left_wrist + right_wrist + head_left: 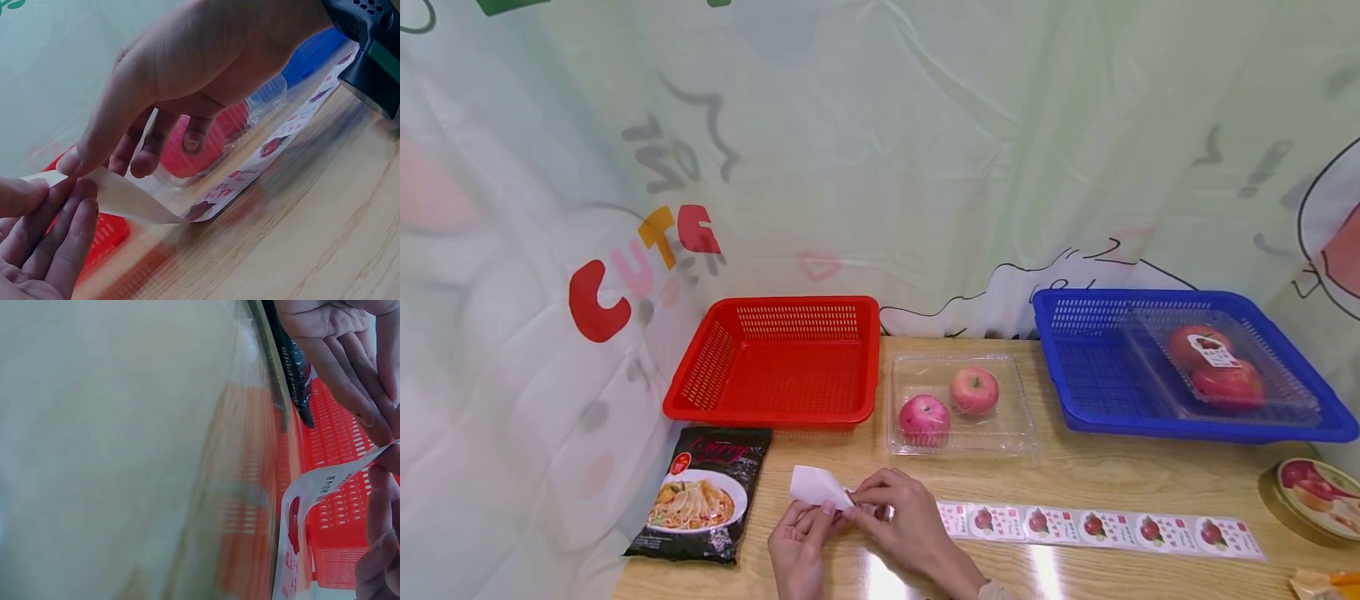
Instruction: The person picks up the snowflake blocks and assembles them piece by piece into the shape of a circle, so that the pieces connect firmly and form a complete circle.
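One wooden table [1112, 475] holds a blue basket [1210, 429] at back right and a smaller red basket [790, 375] at back left. Between them sits a clear box [1000, 433]; a black packet [700, 500] lies in front of the red basket. A strip of labels [1093, 527] runs along the front, its left end lifted. The right hand [910, 517], nearly closed, pinches this end; the left hand [801, 542], fingers bent, pinches it just beside. Two apples [974, 391] rest inside the clear box.

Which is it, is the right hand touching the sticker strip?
Touching: left wrist view shows the right hand pressing its thumb on the sticker strip.
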A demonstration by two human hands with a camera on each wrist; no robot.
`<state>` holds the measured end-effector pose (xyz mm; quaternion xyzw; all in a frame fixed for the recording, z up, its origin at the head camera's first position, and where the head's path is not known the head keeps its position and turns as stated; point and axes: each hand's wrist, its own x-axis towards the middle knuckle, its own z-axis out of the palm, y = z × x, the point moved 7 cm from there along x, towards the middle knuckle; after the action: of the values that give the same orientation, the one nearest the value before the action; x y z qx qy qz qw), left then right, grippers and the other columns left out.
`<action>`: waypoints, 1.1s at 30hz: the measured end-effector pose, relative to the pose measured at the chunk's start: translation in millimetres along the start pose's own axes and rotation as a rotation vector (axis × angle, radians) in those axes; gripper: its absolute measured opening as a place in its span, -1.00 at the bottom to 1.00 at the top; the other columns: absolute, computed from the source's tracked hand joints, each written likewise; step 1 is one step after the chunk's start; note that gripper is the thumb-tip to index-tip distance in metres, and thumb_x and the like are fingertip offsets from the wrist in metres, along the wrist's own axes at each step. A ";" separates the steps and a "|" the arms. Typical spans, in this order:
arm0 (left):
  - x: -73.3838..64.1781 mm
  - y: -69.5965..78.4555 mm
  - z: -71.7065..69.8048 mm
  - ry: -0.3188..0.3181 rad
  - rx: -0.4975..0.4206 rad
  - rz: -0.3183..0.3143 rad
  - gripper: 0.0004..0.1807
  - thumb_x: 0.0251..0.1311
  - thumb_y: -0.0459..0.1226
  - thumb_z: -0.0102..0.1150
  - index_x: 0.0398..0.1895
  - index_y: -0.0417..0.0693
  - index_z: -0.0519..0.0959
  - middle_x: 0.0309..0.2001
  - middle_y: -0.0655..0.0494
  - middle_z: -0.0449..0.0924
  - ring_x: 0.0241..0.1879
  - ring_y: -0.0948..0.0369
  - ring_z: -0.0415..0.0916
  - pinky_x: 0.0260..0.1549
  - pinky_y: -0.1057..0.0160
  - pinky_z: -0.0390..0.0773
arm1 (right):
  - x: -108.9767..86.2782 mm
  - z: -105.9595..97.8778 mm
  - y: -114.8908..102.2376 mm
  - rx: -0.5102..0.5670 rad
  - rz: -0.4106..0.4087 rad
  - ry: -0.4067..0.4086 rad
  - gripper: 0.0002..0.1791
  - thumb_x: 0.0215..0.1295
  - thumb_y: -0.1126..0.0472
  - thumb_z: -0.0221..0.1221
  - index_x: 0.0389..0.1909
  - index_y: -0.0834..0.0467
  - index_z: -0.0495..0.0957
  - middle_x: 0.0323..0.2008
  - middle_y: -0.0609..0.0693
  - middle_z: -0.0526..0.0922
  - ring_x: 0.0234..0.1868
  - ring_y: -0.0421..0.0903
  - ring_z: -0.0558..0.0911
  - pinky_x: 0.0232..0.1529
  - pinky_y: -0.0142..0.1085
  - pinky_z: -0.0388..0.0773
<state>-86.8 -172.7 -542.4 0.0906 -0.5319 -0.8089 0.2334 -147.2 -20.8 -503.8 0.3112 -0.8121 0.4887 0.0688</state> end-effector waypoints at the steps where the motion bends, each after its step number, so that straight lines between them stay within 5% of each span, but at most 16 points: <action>1: 0.2 -0.6 -0.2 0.000 0.000 0.001 -0.89 0.36 -0.64 0.12 -0.20 -0.42 0.62 -0.33 0.10 0.84 -0.29 0.27 0.81 -0.23 0.19 0.81 | 0.0 0.1 0.4 0.009 0.001 -0.002 -0.87 0.17 0.17 0.54 -0.27 0.07 0.85 -0.26 -0.15 0.76 -0.41 -0.29 0.63 -0.41 -0.54 0.56; 14: 0.1 -0.9 -0.9 0.001 -0.017 -0.005 -0.90 0.38 -0.63 0.10 -0.21 -0.43 0.61 -0.31 0.06 0.84 -0.29 0.22 0.82 -0.23 0.16 0.81 | 1.7 -2.9 5.9 0.177 -0.015 0.011 -0.89 0.22 0.22 0.51 -0.24 0.11 0.84 -0.33 -0.05 0.80 -0.39 -0.43 0.58 -0.47 -0.39 0.63; 24: 0.5 -3.0 -2.6 -0.022 -0.061 -0.032 -0.83 0.41 -0.62 0.08 -0.21 -0.29 0.63 -0.27 0.07 0.85 -0.27 0.22 0.83 -0.22 0.19 0.81 | 0.6 0.5 11.0 0.196 0.049 0.014 -0.98 0.25 0.21 0.49 -0.31 0.05 0.85 -0.35 -0.16 0.78 -0.43 -0.45 0.54 -0.49 -0.45 0.57; 33: 1.5 -6.5 -4.5 0.008 -0.037 -0.086 -0.85 0.42 -0.58 0.11 -0.23 -0.23 0.62 -0.33 0.09 0.84 -0.29 0.22 0.82 -0.22 0.16 0.82 | -0.5 -2.9 10.7 0.110 0.004 0.097 -0.92 0.20 0.24 0.50 -0.35 -0.02 0.81 -0.41 -0.27 0.74 -0.47 -0.48 0.48 -0.50 -0.50 0.50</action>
<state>-88.2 -175.1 -549.9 0.1124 -0.5115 -0.8276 0.2021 -153.5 -14.6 -510.6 0.2887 -0.7804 0.5473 0.0899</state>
